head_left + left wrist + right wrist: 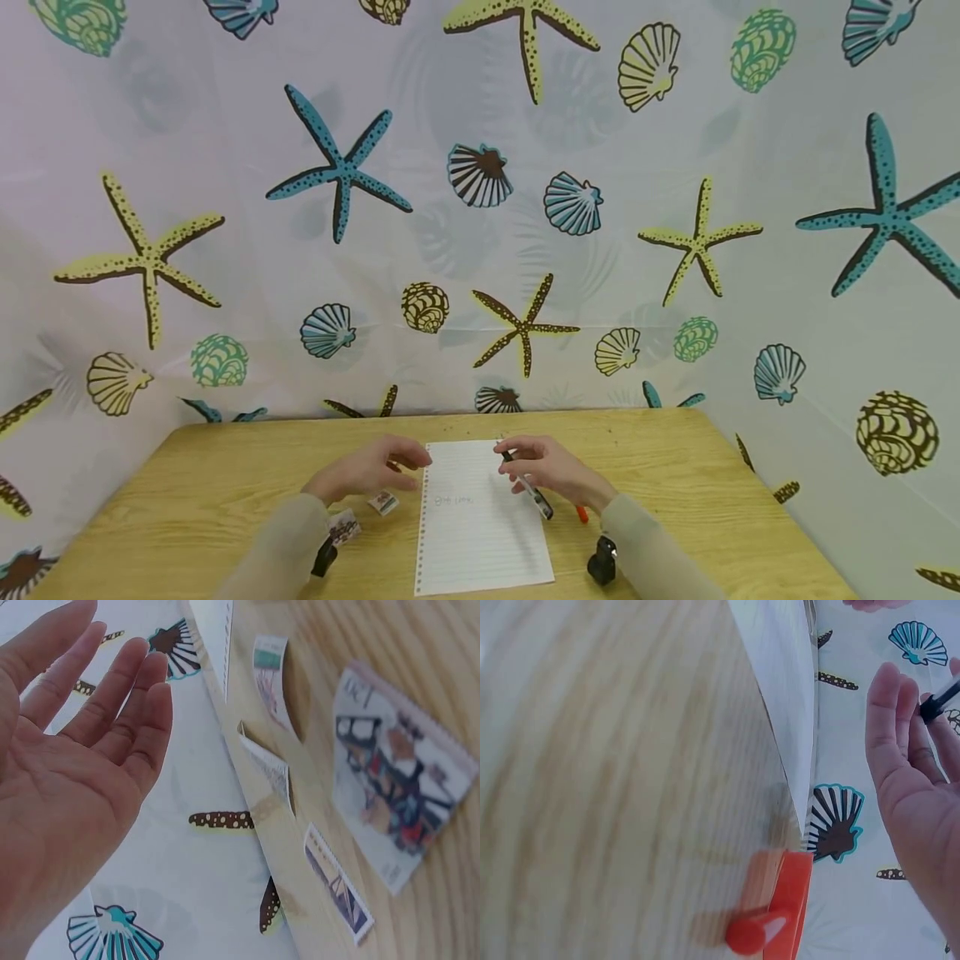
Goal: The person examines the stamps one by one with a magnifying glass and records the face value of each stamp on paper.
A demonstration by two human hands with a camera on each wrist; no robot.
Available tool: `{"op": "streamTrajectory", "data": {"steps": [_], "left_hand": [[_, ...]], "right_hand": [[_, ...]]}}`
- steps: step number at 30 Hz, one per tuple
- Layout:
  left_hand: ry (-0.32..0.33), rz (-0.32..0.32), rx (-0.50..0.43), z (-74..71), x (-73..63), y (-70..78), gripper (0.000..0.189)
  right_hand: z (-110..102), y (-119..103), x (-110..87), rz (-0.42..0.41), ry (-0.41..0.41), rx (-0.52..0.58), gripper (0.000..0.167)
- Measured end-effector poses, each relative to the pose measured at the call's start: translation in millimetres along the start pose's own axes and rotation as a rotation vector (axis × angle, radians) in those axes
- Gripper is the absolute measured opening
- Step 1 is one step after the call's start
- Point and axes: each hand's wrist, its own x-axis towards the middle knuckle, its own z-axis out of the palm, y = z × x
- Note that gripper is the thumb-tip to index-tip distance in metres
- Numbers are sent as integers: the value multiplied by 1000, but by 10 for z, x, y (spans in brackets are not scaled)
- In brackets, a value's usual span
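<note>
Several blurred stamps [401, 780], curled and perforated, lie on the wood-grain desk [667, 483] near the left hand [371, 468], whose fingers are loosely parted. The right hand [553, 471] pinches a slim pen [537, 498], partly hidden, above the right side of the lined paper [476, 542]; its writing is unreadable. Right of that, an orange object [582, 514] shows only partly.

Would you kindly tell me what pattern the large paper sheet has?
The paper sheet is white with ruled lines, clearest in the head view.
</note>
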Motion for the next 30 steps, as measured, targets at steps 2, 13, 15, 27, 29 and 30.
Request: {"op": "streamTrajectory", "data": {"steps": [2, 13, 15, 27, 29, 30], "left_hand": [[10, 14, -23, -44, -38, -18, 33], [71, -14, -42, -234, -168, -187, 34], [85, -35, -26, -262, -186, -217, 35], [172, -161, 14, -315, -268, -317, 37], [171, -163, 10, -317, -277, -349, 37], [172, -162, 10, -319, -280, -367, 37]], "right_hand": [[-33, 0, -21, -2, -5, -6, 41], [-300, 11, -135, -3, -16, -131, 48], [-358, 16, -165, -2, -18, -141, 48], [-691, 85, -374, -1, 78, -217, 46], [-733, 107, -402, 12, 93, -228, 45], [-753, 122, -415, 19, 96, -232, 46]]}}
